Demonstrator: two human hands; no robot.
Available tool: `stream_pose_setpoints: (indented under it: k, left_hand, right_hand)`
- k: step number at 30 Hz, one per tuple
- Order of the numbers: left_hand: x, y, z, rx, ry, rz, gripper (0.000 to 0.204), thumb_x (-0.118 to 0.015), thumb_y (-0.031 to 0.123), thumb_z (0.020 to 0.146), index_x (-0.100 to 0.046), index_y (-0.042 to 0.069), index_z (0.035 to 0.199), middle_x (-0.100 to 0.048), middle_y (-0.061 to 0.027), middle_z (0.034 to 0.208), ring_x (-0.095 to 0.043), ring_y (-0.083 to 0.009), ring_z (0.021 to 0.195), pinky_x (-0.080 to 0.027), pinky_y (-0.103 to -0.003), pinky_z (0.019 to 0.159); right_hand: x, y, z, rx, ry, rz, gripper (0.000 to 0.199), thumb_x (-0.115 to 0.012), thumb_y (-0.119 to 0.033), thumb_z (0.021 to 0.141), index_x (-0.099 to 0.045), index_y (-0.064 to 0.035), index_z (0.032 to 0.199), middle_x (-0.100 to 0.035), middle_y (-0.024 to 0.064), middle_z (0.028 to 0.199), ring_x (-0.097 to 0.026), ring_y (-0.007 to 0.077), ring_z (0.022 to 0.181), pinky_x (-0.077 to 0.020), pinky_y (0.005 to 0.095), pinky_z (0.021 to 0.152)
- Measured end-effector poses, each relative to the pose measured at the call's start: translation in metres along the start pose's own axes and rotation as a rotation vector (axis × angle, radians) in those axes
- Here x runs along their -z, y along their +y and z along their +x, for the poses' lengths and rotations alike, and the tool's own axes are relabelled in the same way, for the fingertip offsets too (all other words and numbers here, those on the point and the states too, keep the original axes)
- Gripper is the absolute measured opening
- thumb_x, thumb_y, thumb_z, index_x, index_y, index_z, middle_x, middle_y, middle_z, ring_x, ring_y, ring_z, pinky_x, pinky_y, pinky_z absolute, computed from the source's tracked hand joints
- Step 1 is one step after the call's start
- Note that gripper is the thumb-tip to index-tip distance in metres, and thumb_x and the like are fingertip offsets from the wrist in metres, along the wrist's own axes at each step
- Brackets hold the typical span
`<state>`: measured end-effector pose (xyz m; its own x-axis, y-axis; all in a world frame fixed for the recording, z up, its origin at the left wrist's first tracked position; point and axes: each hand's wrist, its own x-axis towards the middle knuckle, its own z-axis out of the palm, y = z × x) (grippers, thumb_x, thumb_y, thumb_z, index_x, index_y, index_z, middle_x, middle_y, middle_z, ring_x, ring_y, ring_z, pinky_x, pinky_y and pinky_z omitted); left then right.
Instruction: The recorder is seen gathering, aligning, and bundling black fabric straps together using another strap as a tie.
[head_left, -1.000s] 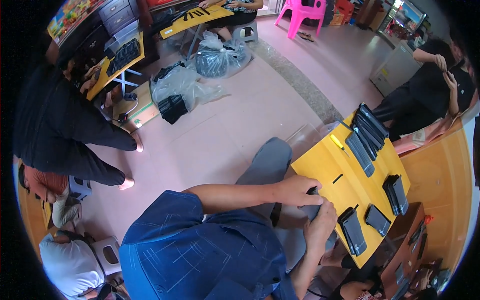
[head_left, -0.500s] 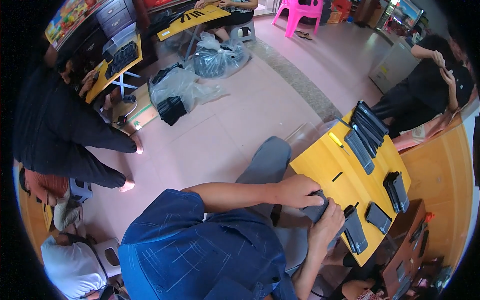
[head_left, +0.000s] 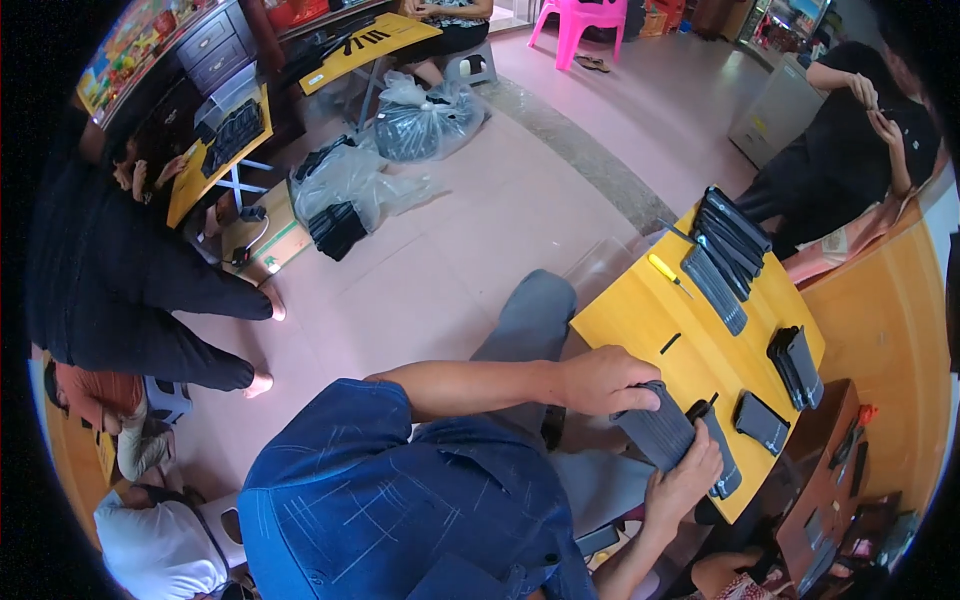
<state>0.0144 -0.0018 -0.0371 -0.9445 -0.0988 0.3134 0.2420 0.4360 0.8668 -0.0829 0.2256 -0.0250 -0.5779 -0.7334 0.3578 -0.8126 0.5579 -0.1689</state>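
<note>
A dark grey wallet [head_left: 656, 426] with ribbed, slot-like lines across its face is held over my lap, at the near edge of the yellow table [head_left: 612, 312]. My left hand [head_left: 606, 381] grips its upper left corner, thumb on top. Closed on its lower right side is my right hand [head_left: 688, 468]. Just beyond my right hand, another black wallet [head_left: 722, 468] lies on the table, partly covered by that hand. A separate dark wallet [head_left: 760, 422] lies farther right. Past my left hand there is a short black strip [head_left: 671, 343].
A yellow-handled pointed tool [head_left: 664, 268] lies near a ribbed black piece [head_left: 714, 290] and a pile of black wallets [head_left: 733, 232]. More wallets [head_left: 796, 368] are stacked at the right edge. A person in black [head_left: 850, 150] sits beyond the table; another person [head_left: 140, 260] stands left.
The wallet has been spread out flatter between my hands, showing its ribbed face. My right hand has moved right and slightly down, away from my left hand.
</note>
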Motion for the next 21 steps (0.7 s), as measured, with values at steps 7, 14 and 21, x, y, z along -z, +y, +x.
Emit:
stream_pose_setpoints:
  k: [7,14,21]
  left_hand:
    - [-0.035,0.005,0.019,0.075,-0.202,-0.192,0.027,-0.062,0.029,0.098,-0.062,0.001,0.098,-0.062,-0.0106,0.072,-0.062,-0.0221,0.065,-0.048,-0.039,0.064]
    - [-0.062,-0.027,0.028,0.343,-0.434,-0.31,0.038,-0.055,0.026,0.101,-0.058,0.004,0.132,-0.062,0.0009,0.091,-0.059,-0.0073,0.077,-0.05,-0.026,0.063]
    - [-0.092,-0.025,0.057,0.506,-0.397,-0.424,0.023,-0.058,0.027,0.101,-0.062,0.004,0.101,-0.058,0.0027,0.075,-0.057,-0.0057,0.066,-0.046,-0.023,0.056]
  right_hand:
    - [0.007,0.044,-0.034,-0.15,0.014,-0.058,0.076,-0.07,0.004,0.059,-0.054,-0.0055,0.133,-0.056,0.0181,0.113,-0.052,0.0415,0.115,-0.033,0.0532,0.11]
    - [0.018,0.063,-0.057,-0.295,-0.029,0.083,0.08,-0.065,0.013,0.058,-0.055,-0.008,0.135,-0.055,0.0178,0.117,-0.053,0.0389,0.114,-0.044,0.0451,0.1]
    - [0.018,0.086,-0.082,-0.492,-0.055,0.147,0.067,-0.072,0.007,0.066,-0.057,-0.0101,0.129,-0.053,0.0167,0.115,-0.054,0.0383,0.11,-0.0485,0.0458,0.093]
